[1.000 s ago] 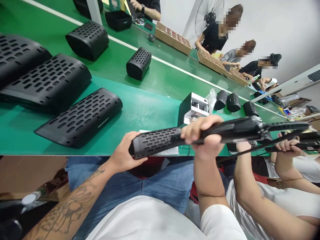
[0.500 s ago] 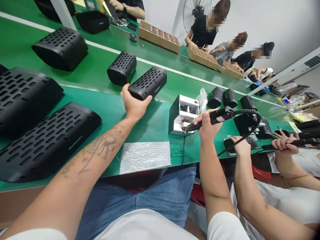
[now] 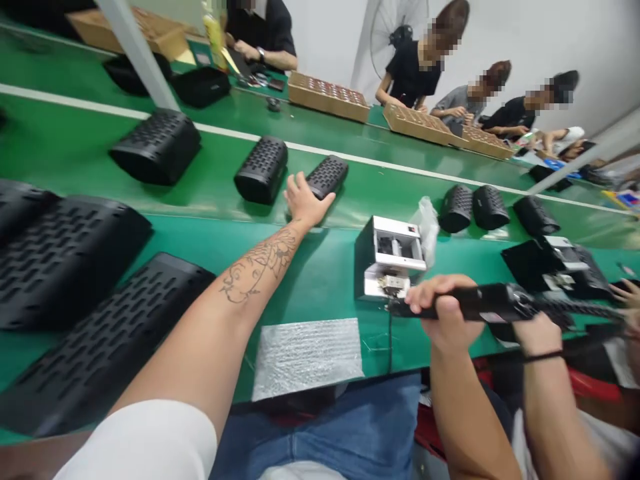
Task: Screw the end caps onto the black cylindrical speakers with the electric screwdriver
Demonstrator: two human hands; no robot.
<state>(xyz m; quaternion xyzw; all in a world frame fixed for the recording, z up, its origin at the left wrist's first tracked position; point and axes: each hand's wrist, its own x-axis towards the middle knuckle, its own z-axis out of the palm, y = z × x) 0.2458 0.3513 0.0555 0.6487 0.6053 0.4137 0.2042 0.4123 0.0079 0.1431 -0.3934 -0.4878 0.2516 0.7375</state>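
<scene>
My left hand [image 3: 307, 202] is stretched out over the green bench, thumb and fingers around the near end of a black perforated speaker housing [image 3: 331, 172]. Another such housing [image 3: 263, 170] stands just to its left. In my right hand [image 3: 453, 310] is a black electric screwdriver [image 3: 493, 302], its cable running off to the right. The screwdriver's tip is close to the front of a small white and black screw feeder [image 3: 395, 243]; whether they touch I cannot tell. A bubble-wrap sheet [image 3: 309, 357] lies between my forearms.
Large perforated housings [image 3: 105, 333] lie at the left, and several smaller ones [image 3: 490, 205] stand at the right. A plastic bag [image 3: 427, 223] rests behind the feeder. A co-worker's hand [image 3: 539, 333] is close beside my screwdriver. A metal post [image 3: 140, 57] rises at the back left.
My left hand has carried the housing farther away, onto the strip beside the other housing. My right hand has drawn the screwdriver back and lower, toward me. The camera view has shifted.
</scene>
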